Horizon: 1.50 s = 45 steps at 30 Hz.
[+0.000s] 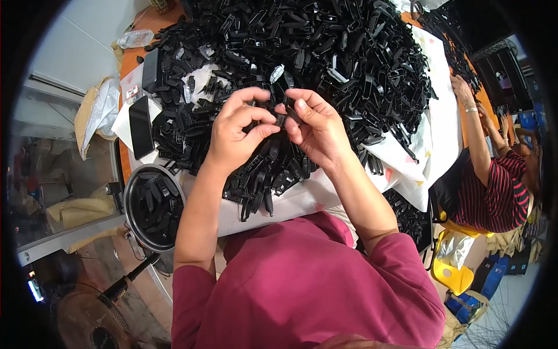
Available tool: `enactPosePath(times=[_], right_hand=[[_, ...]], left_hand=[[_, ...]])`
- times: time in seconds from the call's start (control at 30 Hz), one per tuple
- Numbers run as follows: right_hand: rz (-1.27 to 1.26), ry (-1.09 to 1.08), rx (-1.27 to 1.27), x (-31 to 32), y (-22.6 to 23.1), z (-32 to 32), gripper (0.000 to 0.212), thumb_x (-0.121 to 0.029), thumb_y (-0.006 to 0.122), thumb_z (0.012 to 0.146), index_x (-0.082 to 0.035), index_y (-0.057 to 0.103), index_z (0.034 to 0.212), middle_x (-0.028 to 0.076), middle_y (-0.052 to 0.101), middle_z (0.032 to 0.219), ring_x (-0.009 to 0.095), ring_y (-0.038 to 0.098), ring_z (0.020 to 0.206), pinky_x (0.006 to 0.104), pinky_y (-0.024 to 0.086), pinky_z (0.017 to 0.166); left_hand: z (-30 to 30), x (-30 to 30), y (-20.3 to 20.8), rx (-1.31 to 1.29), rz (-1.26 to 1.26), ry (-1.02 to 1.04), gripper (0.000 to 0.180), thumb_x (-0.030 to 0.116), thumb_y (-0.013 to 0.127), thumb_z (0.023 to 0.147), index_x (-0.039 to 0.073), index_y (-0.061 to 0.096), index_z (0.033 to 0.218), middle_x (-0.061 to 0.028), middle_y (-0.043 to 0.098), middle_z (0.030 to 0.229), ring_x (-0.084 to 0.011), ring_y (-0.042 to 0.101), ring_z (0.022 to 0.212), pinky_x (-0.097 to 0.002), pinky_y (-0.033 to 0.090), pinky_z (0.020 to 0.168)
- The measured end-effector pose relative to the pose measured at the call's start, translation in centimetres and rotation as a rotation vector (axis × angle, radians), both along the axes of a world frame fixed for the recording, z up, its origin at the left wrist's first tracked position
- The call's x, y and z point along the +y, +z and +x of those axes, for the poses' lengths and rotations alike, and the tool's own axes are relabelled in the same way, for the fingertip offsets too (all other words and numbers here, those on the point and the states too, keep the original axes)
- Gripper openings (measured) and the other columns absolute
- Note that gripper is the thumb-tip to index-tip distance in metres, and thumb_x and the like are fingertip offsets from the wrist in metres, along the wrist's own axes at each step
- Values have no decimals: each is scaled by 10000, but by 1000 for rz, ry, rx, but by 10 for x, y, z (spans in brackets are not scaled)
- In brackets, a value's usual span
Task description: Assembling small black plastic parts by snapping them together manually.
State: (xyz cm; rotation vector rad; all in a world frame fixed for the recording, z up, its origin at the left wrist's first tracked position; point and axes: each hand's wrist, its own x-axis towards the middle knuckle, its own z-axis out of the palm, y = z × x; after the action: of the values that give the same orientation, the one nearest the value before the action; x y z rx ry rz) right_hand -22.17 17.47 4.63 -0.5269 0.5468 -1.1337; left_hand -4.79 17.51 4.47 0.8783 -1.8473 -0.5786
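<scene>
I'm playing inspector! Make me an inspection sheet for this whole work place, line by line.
Surface: orange table, partly under a white sheet.
Job's things: big pile of small black pieces; more in a round container.
Clutter: phone, clear bottle.
Hands: left hand and right hand close together, fingers around a small dark piece.
Cables: nothing clearly seen.
Surroundings: fan at lower left; person in striped shirt and yellow chair at right.

The large heap of glossy black plastic pieces is brightly lit and flecked with glints. To its right, the white patterned sheet is nearly washed out; below-left of the heap, the round wire-caged fan is left dim. Over the heap, the bare left hand is blurred at one fingertip. Straight edges are bent toward the border.
</scene>
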Motion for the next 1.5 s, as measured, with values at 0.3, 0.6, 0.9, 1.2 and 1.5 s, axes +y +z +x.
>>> enactPosePath(times=[0.3, 0.6, 0.9, 1.2, 1.5], right_hand=[[-686, -146, 615, 11, 24, -5, 251, -55, 595, 824, 20, 580, 1063, 74, 567, 1004, 106, 557, 865, 217, 455, 745], [-790, -282, 828, 18, 33, -6, 205, 25, 618, 775, -7, 617, 977, 107, 606, 992, 151, 594, 851, 247, 487, 712], [-1310, -407, 1204, 14, 35, -18, 317, 57, 640, 706, -25, 612, 1011, 119, 607, 900, 216, 604, 743, 272, 495, 618], [-1243, -264, 1175, 23, 23, -19, 326, 85, 633, 676, -3, 603, 989, 132, 598, 879, 252, 599, 715, 294, 484, 581], [-1207, -628, 1305, 35, -4, 6, 379, 10, 678, 706, -11, 570, 1070, 107, 589, 942, 205, 599, 712, 250, 486, 589]], left_hand=[[-17, 20, 6, 686, 490, -29, 251, 85, 692, 759, 2, 582, 969, -40, 597, 886, -67, 530, 703, -190, 452, 611], [-13, 27, 15, 633, 521, -51, 269, 74, 675, 775, -1, 597, 1021, -17, 610, 885, -56, 532, 713, -179, 446, 631], [-11, 33, 28, 289, 274, 115, 250, 88, 694, 751, 5, 610, 972, -60, 621, 905, -100, 565, 763, -219, 462, 669], [-9, 37, 15, 418, 428, -42, 258, 104, 695, 753, 11, 600, 975, -36, 618, 848, -90, 548, 677, -205, 447, 619], [-39, 45, 4, 918, 769, 88, 323, 128, 644, 810, -8, 573, 1093, -73, 634, 950, -62, 533, 685, -181, 429, 600]])
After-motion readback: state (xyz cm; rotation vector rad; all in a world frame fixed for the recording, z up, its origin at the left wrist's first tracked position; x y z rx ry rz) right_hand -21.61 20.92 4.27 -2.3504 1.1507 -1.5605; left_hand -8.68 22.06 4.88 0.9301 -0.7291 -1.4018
